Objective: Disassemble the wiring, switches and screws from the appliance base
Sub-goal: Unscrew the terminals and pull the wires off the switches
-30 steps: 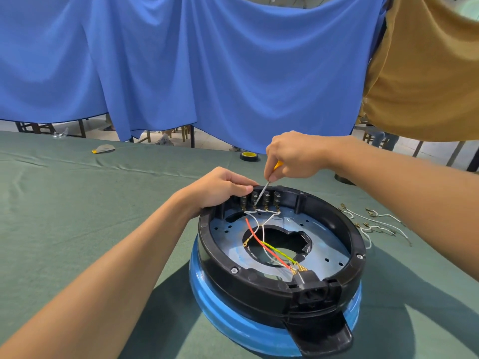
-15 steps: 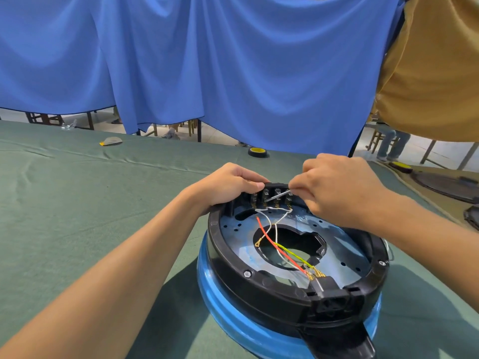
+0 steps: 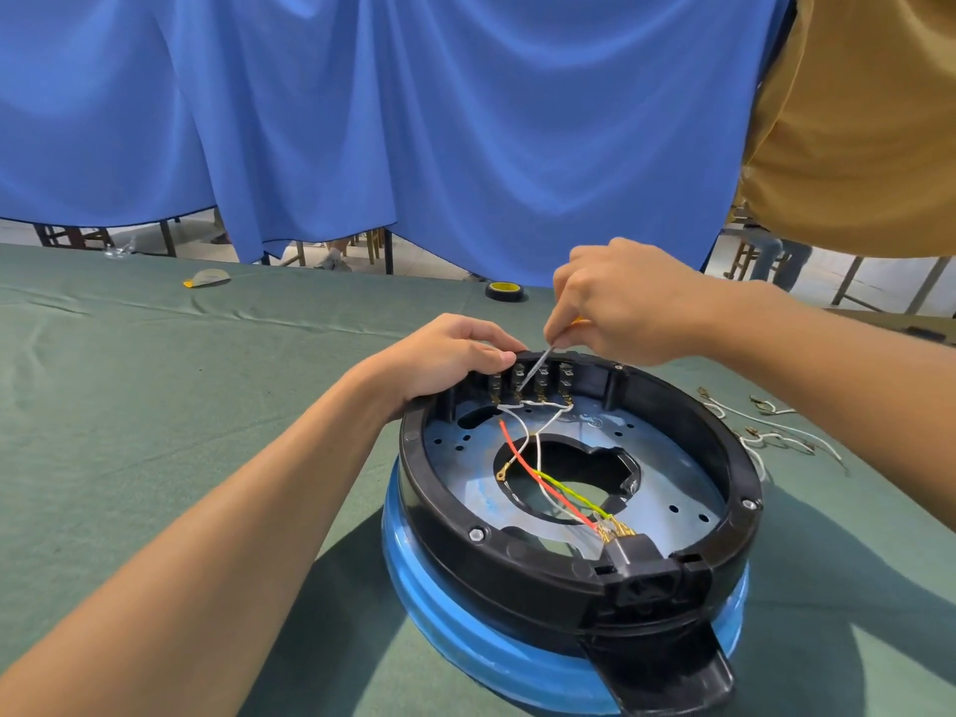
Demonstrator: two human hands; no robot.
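On a green surface (image 3: 155, 406), the left hand (image 3: 445, 359) curls its fingers (image 3: 486, 337) over the far rim of the black-and-blue appliance base (image 3: 517, 556), steadying it. To its right, the right hand (image 3: 631, 302) pinches a screwdriver (image 3: 535, 367), tip down among the switches (image 3: 564, 377). The tip should be seated squarely and pressed firmly, clear of the white wires (image 3: 538, 404). Loose wires (image 3: 765, 439) lie at far right.

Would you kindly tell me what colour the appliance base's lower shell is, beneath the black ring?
Blue; the lower shell shows best in the head view.
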